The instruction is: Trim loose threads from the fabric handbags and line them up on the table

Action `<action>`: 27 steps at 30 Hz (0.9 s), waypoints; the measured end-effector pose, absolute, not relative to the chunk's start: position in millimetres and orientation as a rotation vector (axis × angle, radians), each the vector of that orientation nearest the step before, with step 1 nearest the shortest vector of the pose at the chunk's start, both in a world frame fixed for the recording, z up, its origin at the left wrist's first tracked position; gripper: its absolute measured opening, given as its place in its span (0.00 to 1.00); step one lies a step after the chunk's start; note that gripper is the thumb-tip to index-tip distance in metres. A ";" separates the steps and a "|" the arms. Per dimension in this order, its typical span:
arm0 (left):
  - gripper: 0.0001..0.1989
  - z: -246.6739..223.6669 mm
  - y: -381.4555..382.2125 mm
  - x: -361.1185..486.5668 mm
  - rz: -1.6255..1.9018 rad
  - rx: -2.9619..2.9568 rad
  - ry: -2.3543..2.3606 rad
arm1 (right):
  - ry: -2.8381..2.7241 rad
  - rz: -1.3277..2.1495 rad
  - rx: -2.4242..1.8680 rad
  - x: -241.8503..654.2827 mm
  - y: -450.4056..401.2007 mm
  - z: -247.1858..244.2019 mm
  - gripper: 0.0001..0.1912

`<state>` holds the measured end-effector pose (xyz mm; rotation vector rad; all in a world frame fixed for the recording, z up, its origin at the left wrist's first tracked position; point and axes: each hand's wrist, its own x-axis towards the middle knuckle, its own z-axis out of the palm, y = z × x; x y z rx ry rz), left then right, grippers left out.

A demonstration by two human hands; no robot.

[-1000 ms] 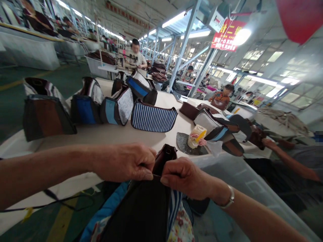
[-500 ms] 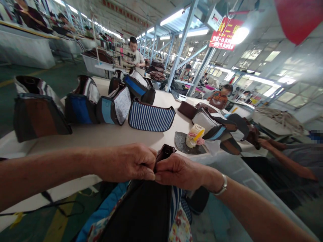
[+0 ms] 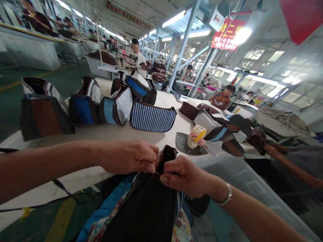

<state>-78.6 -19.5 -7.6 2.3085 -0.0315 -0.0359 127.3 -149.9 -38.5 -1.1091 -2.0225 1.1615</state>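
1. The left hand (image 3: pixel 130 157) is reached in from the left, and the arm is held out flat. Its grip is shut: the thumb and fingers are pressed together on the top edge of the dark bag.
2. Five bags are stood in a row on the surface (image 3: pixel 161 101). The striped bag (image 3: pixel 153 116) is the closest one to the hands.
3. One dark bag (image 3: pixel 141 210) is held in front of the person, just off the near edge of the surface. Its top is pointed up and away, and its long side is run from the brown top (image 3: pixel 166 158) down toward the person's lap.
4. The right hand (image 3: pixel 185 176) is reached in from the right, with the wrist bent. Its grip is also shut on the top edge, beside the left hand. One metal bracelet (image 3: pixel 225 195) is worn on that wrist.
5. One grey mat (image 3: pixel 183 143) is laid on the surface, with one yellow and white packet (image 3: pixel 194 136) on it.
6. One clear plastic tub (image 3: pixel 242 181) is seen beside the right arm.
7. A co-worker's hand (image 3: pixel 270 151) is seen at the far right, by a brown bag (image 3: pixel 257 140).
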 end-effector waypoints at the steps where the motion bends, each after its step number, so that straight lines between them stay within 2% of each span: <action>1: 0.13 -12.4 -21.5 -80.0 0.022 2.354 -0.022 | -2.020 1.143 -1.115 127.4 -150.6 -39.0 0.21; 4: 0.14 -19.7 -23.4 -83.1 0.137 2.424 0.015 | -2.000 1.132 -1.161 127.1 -151.3 -39.7 0.22; 9: 0.17 -6.4 -21.9 -79.4 -0.079 2.292 0.023 | -1.949 1.218 -1.126 124.0 -149.3 -39.3 0.25; 11: 0.15 -2.2 -23.5 -77.4 -0.085 2.311 0.053 | -1.917 1.247 -1.086 125.3 -149.3 -39.8 0.27; 14: 0.11 -2.7 -25.7 -78.2 -0.057 2.367 0.081 | -1.880 1.329 -1.055 135.8 -149.4 -39.8 0.26; 19: 0.14 -11.6 -21.9 -86.1 0.040 2.373 0.046 | -1.930 1.357 -1.047 161.8 -143.0 -39.1 0.23; 22: 0.15 -17.1 -18.0 -89.5 0.066 2.393 0.043 | -2.069 1.241 -1.042 163.9 -139.5 -42.8 0.19; 27: 0.15 -8.6 -11.4 -91.2 0.087 2.491 0.086 | -2.081 0.821 -1.192 145.5 -144.8 -46.5 0.14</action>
